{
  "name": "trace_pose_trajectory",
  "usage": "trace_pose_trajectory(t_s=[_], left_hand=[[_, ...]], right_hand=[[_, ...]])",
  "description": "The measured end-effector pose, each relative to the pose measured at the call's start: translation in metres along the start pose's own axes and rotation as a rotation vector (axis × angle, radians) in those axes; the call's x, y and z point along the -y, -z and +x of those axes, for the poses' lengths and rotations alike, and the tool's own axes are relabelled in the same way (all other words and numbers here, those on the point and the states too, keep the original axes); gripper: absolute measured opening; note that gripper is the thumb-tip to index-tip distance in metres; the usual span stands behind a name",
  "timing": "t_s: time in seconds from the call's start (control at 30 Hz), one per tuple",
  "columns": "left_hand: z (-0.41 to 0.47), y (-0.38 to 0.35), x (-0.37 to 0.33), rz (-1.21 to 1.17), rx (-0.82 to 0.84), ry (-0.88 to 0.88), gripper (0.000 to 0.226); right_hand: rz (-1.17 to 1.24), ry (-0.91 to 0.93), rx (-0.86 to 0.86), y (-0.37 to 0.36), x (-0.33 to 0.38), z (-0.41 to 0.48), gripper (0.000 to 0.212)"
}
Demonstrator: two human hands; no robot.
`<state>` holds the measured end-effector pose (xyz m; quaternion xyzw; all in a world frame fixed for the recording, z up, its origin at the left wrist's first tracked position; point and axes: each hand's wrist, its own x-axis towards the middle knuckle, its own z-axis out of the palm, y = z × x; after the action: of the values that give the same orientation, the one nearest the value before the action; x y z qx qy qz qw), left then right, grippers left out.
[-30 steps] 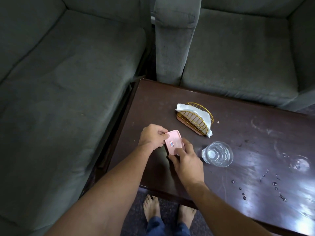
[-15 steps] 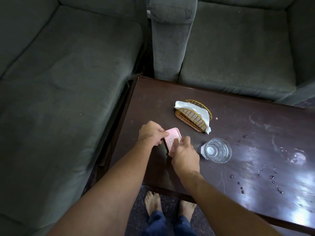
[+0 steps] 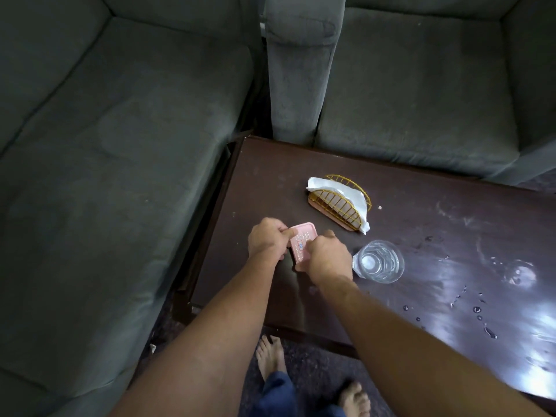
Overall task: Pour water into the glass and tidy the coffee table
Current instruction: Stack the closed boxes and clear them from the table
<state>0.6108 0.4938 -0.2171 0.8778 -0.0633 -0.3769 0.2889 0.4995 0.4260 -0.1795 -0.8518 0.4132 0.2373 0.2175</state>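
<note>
A small pink rectangular case (image 3: 302,243) with a blue and white label lies on the dark brown coffee table (image 3: 421,242) near its left end. My left hand (image 3: 266,239) grips the case's left edge. My right hand (image 3: 326,258) covers its right and near side, fingers curled on it. A clear glass (image 3: 379,261) with water in it stands just right of my right hand. Behind the case sits a gold wire napkin holder (image 3: 338,204) with white napkins in it.
Water drops and wet smears (image 3: 481,311) spread over the table's right part. A grey sofa (image 3: 105,176) runs along the left and a grey armchair (image 3: 406,85) stands behind the table. My bare feet (image 3: 270,355) are on the carpet at the near edge.
My right hand has slid further over the pink case, hiding more of it. The left hand stays on the case's left edge. The view has shifted slightly.
</note>
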Motion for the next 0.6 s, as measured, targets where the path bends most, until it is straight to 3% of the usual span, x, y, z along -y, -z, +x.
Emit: trace_pose_trajectory(t_s=[0.13, 0.27, 0.43, 0.6], left_hand=[[-0.019, -0.019, 0.020, -0.331, 0.024, 0.080, 0.018], [-0.037, -0.026, 0.024, -0.507, -0.030, 0.050, 0.028], [-0.062, -0.006, -0.027, -0.464, -0.080, -0.101, 0.034], [-0.102, -0.007, -0.117, -0.397, -0.041, -0.258, 0.036]], right_hand=[[0.010, 0.072, -0.020, -0.004, -0.010, -0.003, 0.050], [0.248, 0.133, -0.095, 0.007, -0.020, -0.013, 0.035], [0.545, 0.157, -0.249, 0.048, -0.037, -0.036, 0.030], [0.641, 0.137, -0.387, 0.123, -0.085, -0.057, 0.035]])
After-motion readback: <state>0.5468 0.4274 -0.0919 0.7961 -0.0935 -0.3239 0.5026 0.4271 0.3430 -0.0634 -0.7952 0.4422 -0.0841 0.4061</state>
